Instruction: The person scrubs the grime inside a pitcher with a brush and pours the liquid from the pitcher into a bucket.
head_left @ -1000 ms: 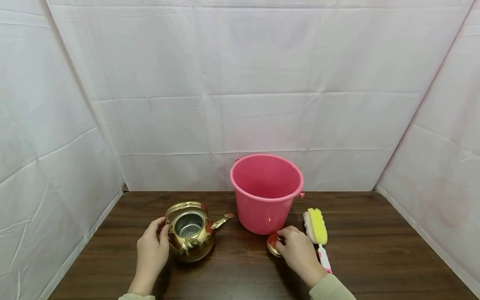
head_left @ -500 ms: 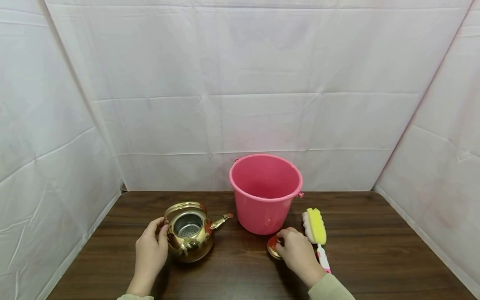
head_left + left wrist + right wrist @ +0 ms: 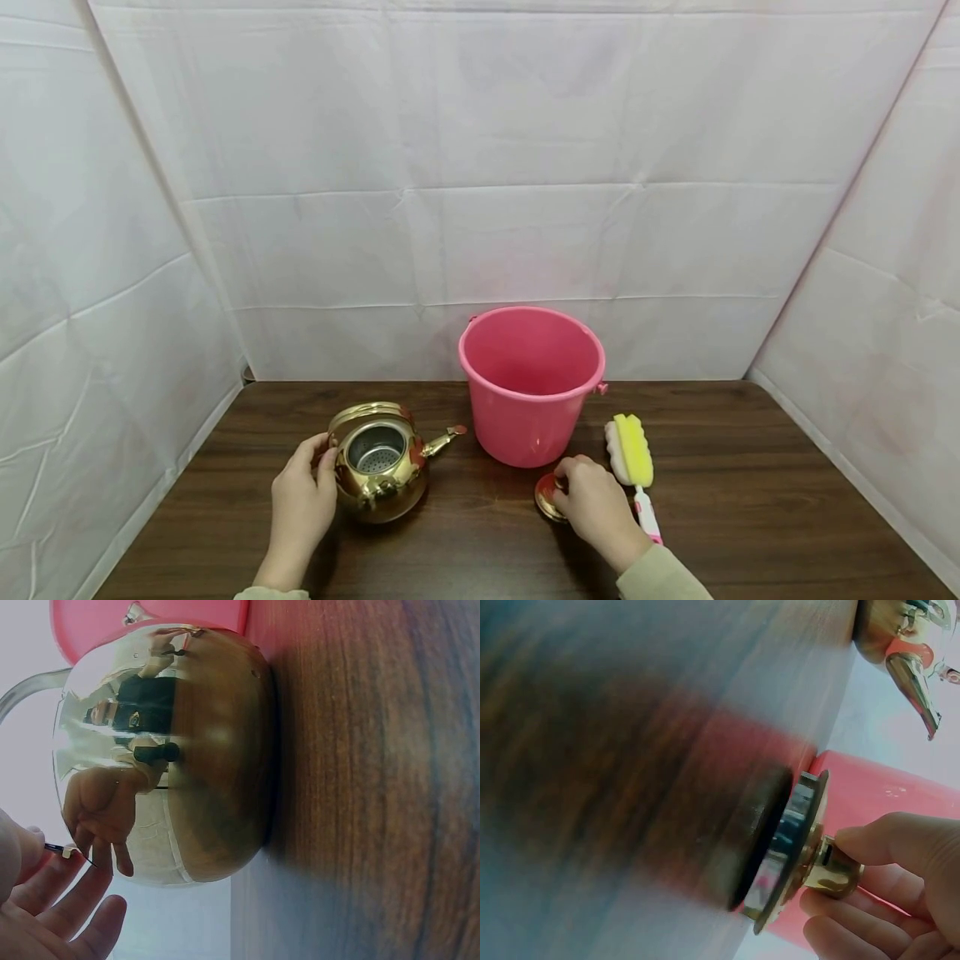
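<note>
A shiny gold kettle (image 3: 386, 496) stands lidless on the left, with a perforated metal strainer (image 3: 377, 458) in its mouth and its spout pointing right. My left hand (image 3: 303, 496) pinches it at the left side, near the foot of the arched handle (image 3: 367, 411); the left wrist view shows thumb and fingers meeting there beside the rounded body (image 3: 217, 750). Right of centre, my right hand (image 3: 598, 504) holds the gold kettle lid (image 3: 549, 502). Thumb and fingers grip its knob (image 3: 836, 874) in the right wrist view, the lid close over the tabletop.
A pink bucket (image 3: 525, 429) stands behind, between the hands. Right of it lies a sponge brush with a yellow and white head (image 3: 633, 450) and a white-pink handle (image 3: 647, 517), partly behind the right hand. White cloth (image 3: 525, 167) walls in the dark wooden table (image 3: 750, 500).
The lid in my right hand has shifted very slightly towards me, its near edge a little lower in the head view. The left hand and kettle stay essentially where they were.
</note>
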The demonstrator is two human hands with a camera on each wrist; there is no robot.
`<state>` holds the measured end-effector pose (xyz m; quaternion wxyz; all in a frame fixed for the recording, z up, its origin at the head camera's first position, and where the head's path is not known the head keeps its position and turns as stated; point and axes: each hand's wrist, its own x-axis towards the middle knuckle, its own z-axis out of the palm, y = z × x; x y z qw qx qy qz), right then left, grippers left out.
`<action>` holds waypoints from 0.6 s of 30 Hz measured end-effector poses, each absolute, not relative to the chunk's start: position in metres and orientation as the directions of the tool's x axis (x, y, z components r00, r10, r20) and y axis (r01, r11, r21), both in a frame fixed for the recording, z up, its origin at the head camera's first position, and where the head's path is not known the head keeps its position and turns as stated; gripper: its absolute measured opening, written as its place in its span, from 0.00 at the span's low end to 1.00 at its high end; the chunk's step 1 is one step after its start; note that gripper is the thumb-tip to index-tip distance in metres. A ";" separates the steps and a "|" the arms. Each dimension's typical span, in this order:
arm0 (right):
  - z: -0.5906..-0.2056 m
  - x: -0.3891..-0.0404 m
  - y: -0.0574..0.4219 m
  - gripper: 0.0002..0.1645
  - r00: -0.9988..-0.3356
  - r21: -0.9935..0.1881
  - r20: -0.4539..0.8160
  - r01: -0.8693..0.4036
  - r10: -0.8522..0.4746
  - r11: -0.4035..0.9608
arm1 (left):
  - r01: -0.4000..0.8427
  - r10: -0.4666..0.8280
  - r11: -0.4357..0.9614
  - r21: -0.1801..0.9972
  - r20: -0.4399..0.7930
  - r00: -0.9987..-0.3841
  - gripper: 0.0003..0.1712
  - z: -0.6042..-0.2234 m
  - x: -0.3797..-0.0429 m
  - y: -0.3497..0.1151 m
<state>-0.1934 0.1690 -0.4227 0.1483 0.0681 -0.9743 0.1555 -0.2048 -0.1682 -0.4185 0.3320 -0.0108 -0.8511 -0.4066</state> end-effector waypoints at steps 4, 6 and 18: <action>-0.424 -0.193 0.169 0.06 -0.946 -0.284 0.311 -0.183 -0.090 0.941 | 0.296 -0.255 0.672 0.679 0.587 -0.768 0.11 -0.419 -0.205 -0.169; -0.425 -0.193 0.168 0.07 -0.945 -0.279 0.314 -0.182 -0.090 0.943 | 0.302 -0.255 0.674 0.675 0.596 -0.762 0.11 -0.420 -0.205 -0.169; -0.422 -0.191 0.165 0.09 -0.954 -0.275 0.285 -0.170 -0.088 0.946 | 0.277 -0.254 0.663 0.695 0.558 -0.790 0.12 -0.420 -0.205 -0.169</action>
